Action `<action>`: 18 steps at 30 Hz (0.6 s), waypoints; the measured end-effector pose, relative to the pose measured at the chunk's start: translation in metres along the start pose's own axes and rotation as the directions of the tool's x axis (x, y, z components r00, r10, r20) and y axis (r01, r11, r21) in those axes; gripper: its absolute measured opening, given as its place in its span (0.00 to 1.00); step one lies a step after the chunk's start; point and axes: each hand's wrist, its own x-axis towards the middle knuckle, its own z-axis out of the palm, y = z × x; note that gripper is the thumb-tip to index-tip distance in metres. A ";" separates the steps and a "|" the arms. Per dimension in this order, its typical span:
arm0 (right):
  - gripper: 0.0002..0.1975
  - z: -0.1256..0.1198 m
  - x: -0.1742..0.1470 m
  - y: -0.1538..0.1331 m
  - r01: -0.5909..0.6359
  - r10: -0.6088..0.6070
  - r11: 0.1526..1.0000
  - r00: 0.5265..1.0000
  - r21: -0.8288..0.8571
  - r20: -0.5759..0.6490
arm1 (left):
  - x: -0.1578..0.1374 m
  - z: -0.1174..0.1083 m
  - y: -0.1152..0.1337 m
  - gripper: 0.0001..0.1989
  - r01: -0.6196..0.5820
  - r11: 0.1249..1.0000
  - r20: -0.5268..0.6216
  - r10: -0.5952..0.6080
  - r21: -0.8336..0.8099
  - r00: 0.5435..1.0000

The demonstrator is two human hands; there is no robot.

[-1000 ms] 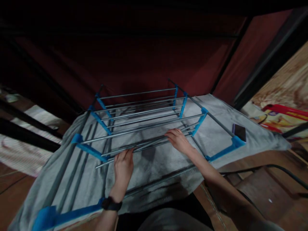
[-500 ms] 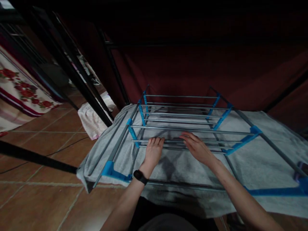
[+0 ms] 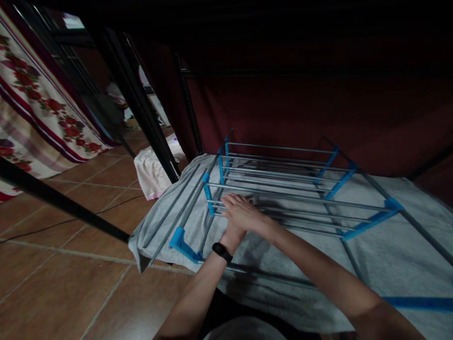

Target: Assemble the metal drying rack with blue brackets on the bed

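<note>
A folding drying rack (image 3: 290, 192), with grey metal rods and blue plastic brackets, lies on a grey cloth (image 3: 382, 250). My right hand (image 3: 246, 212) reaches across my left hand and largely covers it. Its fingers are together and bent over the rack's front rods near the left blue bracket (image 3: 208, 193). My left hand (image 3: 234, 233), with a black band on the wrist, is at the same rods. It looks closed round a rod, though its fingers are mostly hidden under my right hand.
Loose grey rods (image 3: 173, 205) lie left of the rack. Black frame posts (image 3: 141, 94) stand at the left, with a dark red curtain (image 3: 283, 108) behind. A striped cloth (image 3: 150, 172) sits by the tiled floor (image 3: 71, 274), where a dark cable (image 3: 123, 203) runs.
My right hand has moved left onto my left hand. The rod end that stuck out past the left bracket no longer protrudes as far. The view has shifted left.
</note>
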 end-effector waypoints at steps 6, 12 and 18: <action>0.20 0.019 0.021 -0.030 -0.156 0.153 0.985 0.987 -0.077 -0.043 | -0.010 0.000 -0.004 0.22 -0.171 0.979 0.000 0.172 -0.107 0.985; 0.16 0.011 0.057 -0.028 -0.108 0.112 0.993 0.985 -0.041 0.133 | -0.010 -0.011 -0.002 0.21 -0.273 0.961 -0.073 0.269 -0.048 0.960; 0.18 0.025 0.082 -0.025 -0.167 0.156 0.985 0.971 0.044 0.182 | -0.004 -0.016 0.003 0.22 -0.280 0.959 -0.071 0.277 -0.037 0.958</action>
